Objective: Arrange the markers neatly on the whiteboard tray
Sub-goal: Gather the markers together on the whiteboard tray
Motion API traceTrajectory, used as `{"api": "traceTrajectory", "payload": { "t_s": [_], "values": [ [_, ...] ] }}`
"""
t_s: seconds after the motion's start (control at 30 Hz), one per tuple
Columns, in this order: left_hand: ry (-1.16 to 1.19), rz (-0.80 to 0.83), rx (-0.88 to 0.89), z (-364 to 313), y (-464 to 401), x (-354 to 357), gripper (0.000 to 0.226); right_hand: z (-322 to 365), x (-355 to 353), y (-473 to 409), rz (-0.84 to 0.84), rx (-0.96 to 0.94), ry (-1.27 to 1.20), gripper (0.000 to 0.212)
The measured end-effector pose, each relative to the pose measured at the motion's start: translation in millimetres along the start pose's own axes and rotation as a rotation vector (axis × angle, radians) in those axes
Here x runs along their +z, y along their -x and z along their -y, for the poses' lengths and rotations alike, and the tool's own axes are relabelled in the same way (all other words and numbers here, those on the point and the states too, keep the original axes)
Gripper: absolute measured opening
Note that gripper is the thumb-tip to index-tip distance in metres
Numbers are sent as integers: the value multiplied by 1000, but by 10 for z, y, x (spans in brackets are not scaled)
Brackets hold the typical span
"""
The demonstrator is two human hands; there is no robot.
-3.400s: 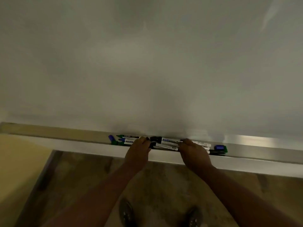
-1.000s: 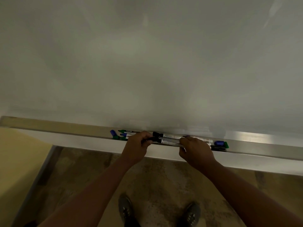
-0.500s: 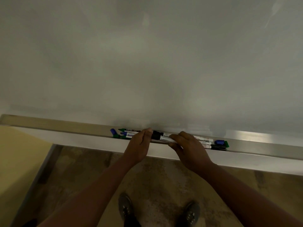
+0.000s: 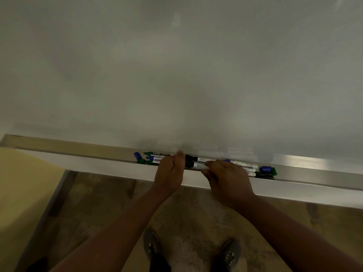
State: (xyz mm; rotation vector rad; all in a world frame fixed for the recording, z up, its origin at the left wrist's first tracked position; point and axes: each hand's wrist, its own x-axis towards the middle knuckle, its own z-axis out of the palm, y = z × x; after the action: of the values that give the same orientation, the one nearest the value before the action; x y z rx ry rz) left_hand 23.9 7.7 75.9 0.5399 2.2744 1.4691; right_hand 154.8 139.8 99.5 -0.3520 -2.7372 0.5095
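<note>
Several markers lie end to end along the metal whiteboard tray (image 4: 78, 149). A green and blue group of markers (image 4: 151, 158) rests at the left. Two black-capped markers (image 4: 193, 161) lie in the middle between my hands. White-barrelled markers (image 4: 248, 167) with blue and green caps (image 4: 268, 170) stretch out to the right. My left hand (image 4: 170, 173) is curled, its fingertips against the black caps. My right hand (image 4: 225, 177) pinches the barrel of the front black-capped marker and hides part of the right-hand group.
The blank whiteboard (image 4: 176, 75) fills the upper view. Bare tray runs far left and right (image 4: 324, 169) of the markers. A yellow wall (image 4: 25, 183) stands at the left, and my shoes (image 4: 153, 246) are on the mottled floor below.
My right hand has slid slightly right and closed on the front black-capped marker. My left hand has curled tighter against the caps. The markers stay in the tray.
</note>
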Motion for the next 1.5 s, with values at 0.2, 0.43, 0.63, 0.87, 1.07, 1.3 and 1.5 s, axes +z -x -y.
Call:
{"api": "traceTrajectory", "payload": {
  "t_s": [0.2, 0.43, 0.63, 0.87, 1.07, 1.3, 1.5],
  "values": [
    [-92, 20, -20, -7, 13, -61, 45, 56, 58, 16, -15, 14, -23, 35],
    [-151, 79, 69, -14, 1, -18, 49, -26, 126, 69, -63, 34, -32, 29],
    [-326, 201, 32, 228, -86, 32, 47, -189, 377, 148, 181, 125, -81, 24],
    [-544, 186, 231, 577, -176, 139, 16, -475, 586, 236, 248, 357, -120, 7],
    [-649, 401, 280, 583, -386, 275, 25, -647, 607, 170, 182, 389, -96, 13],
    [-728, 453, 308, 633, -550, 364, 17, -727, 629, 105, 183, 339, 75, 25],
    [-721, 509, 288, 664, -606, 367, 19, -733, 655, 52, 184, 315, 162, 28]
  ]
}}
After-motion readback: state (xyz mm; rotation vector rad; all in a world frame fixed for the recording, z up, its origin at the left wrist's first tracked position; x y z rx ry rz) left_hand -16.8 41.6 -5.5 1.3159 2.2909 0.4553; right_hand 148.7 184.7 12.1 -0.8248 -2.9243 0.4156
